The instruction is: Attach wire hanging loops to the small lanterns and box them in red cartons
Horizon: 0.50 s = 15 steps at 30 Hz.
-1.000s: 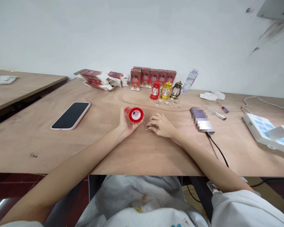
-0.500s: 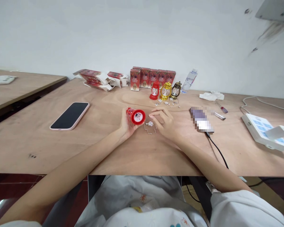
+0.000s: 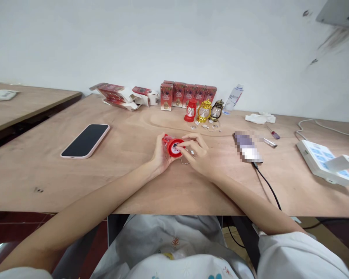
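My left hand (image 3: 160,157) is wrapped round a small red toy lantern (image 3: 172,145), tipped on its side with its round base turned toward me. My right hand (image 3: 198,154) has its fingertips pinched at that base, on something too small to make out. A thin wire handle (image 3: 186,161) lies on the wooden table (image 3: 128,182) just under my right fingers.
A black phone in a pink case (image 3: 85,140) lies to the left. Red boxes (image 3: 187,94), three little lanterns (image 3: 203,110), small metal parts (image 3: 205,126) and a water bottle (image 3: 233,99) stand at the back. Screwdrivers (image 3: 272,137), a blurred item (image 3: 247,146) with a cable, and a white power strip (image 3: 322,161) sit right.
My right hand lifted from the wire piece on the table and moved left to the lantern's base. My left hand turned the lantern slightly right toward it.
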Each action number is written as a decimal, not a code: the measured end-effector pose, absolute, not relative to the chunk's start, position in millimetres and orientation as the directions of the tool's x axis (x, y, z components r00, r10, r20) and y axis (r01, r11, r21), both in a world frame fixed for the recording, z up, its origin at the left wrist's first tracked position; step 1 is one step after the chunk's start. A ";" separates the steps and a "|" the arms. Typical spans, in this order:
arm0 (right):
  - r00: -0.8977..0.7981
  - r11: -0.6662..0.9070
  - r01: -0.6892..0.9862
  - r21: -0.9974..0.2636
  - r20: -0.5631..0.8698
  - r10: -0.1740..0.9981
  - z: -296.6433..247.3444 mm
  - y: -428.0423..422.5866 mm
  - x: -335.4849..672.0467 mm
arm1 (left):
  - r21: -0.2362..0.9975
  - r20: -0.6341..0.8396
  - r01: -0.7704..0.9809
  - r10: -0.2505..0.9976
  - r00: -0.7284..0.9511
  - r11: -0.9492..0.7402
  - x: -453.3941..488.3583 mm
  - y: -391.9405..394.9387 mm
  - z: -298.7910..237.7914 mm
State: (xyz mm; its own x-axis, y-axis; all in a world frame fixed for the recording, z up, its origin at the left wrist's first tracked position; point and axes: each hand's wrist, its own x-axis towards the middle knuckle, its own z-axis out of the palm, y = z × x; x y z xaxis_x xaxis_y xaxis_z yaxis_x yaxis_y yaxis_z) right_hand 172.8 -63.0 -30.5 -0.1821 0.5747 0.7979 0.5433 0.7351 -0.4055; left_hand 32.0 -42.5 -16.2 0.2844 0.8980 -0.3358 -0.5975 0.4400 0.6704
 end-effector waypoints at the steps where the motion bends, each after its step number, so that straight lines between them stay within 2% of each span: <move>1: -0.168 0.737 0.545 -0.401 0.809 0.564 -30.5 -63.2 172.0 | 0.670 -0.339 -0.600 0.899 0.279 0.438 32.6 -43.0 -15.6; 6: -0.034 0.698 0.587 -0.410 0.849 0.528 -29.2 -61.5 172.4 | 0.656 -0.364 -0.616 0.898 0.248 0.436 30.1 -41.0 -10.9; 8: -0.022 0.682 0.587 -0.437 0.833 0.552 -30.0 -57.1 176.7 | 0.645 -0.374 -0.631 0.898 0.232 0.432 26.5 -36.9 -9.6; 12: -0.184 0.578 0.676 -0.457 0.656 0.732 -38.2 -43.6 188.7 | 0.626 -0.382 -0.659 0.901 0.207 0.417 18.6 -28.2 -6.9; 15: -0.267 0.475 0.796 -0.376 0.487 0.831 -45.4 -36.9 193.5 | 0.612 -0.386 -0.677 0.902 0.196 0.409 16.1 -26.3 -4.0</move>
State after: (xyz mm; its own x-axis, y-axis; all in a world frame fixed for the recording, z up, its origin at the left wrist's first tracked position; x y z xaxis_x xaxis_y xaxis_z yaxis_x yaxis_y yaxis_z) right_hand 193.5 -36.9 -45.4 -0.2668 0.8315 0.4873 0.7956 0.4754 -0.3755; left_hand 16.1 -26.3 -4.0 0.1957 0.9017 -0.3856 -0.6771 0.4087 0.6120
